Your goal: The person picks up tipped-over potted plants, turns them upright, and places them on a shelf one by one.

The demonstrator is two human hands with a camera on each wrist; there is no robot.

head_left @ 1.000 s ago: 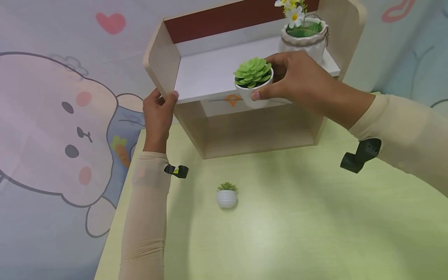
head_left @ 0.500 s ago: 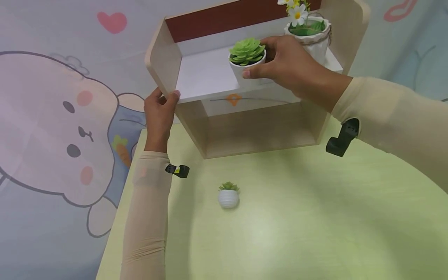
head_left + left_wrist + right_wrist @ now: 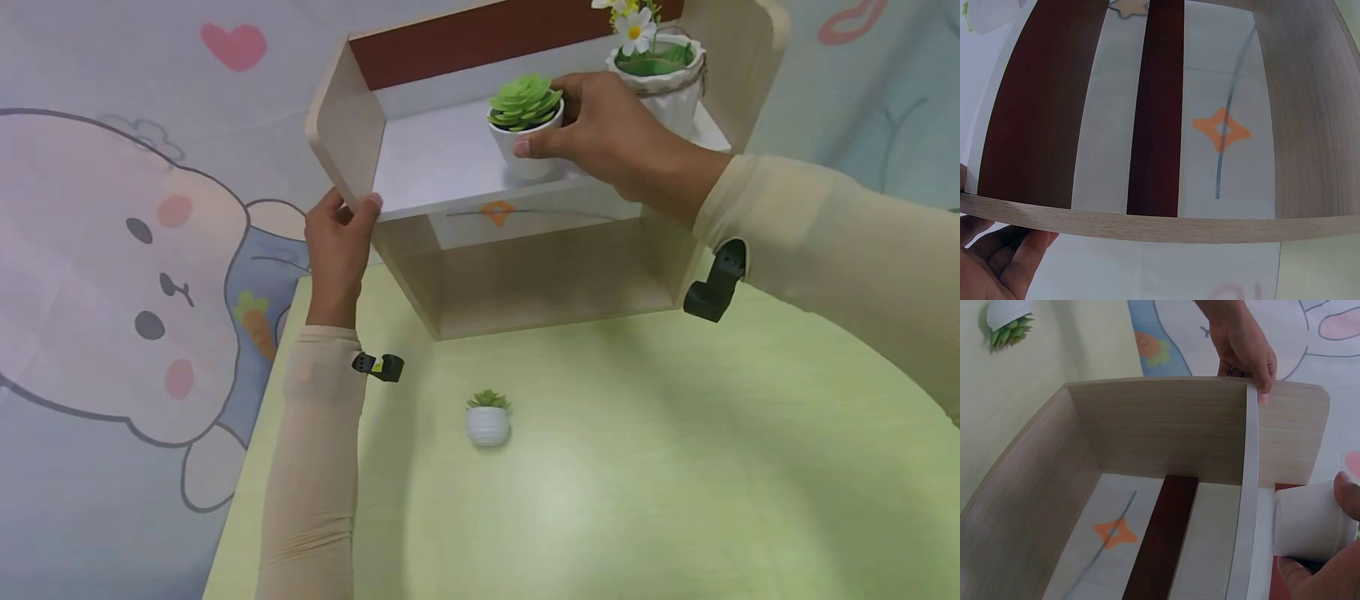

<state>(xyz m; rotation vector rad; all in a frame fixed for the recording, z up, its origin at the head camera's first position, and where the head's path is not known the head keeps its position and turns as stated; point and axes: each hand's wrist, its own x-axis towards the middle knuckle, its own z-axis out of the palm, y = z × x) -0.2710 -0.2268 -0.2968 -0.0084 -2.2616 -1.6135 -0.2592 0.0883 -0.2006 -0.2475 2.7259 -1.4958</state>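
Note:
A green succulent in a smooth white pot (image 3: 525, 150) is gripped by my right hand (image 3: 615, 133), thumb on the front of the pot and fingers behind it. The pot is upright over the front part of the white upper shelf (image 3: 435, 158); in the right wrist view the white pot (image 3: 1307, 522) is beside the shelf board. My left hand (image 3: 339, 250) holds the left side panel of the wooden shelf unit (image 3: 337, 133), its thumb at the front corner of the shelf board. Behind my right hand stands a ruffled white pot with daisies (image 3: 667, 92).
A smaller succulent in a ribbed white pot (image 3: 487, 425) rests on the light green table (image 3: 600, 467) in front of the unit. The lower compartment (image 3: 555, 275) faces forward. A cartoon-printed backdrop (image 3: 90, 275) hangs behind and to the left.
My right hand has moved the succulent pot up, back and slightly left, from in front of the shelf edge to over the upper shelf. My left hand has kept its place.

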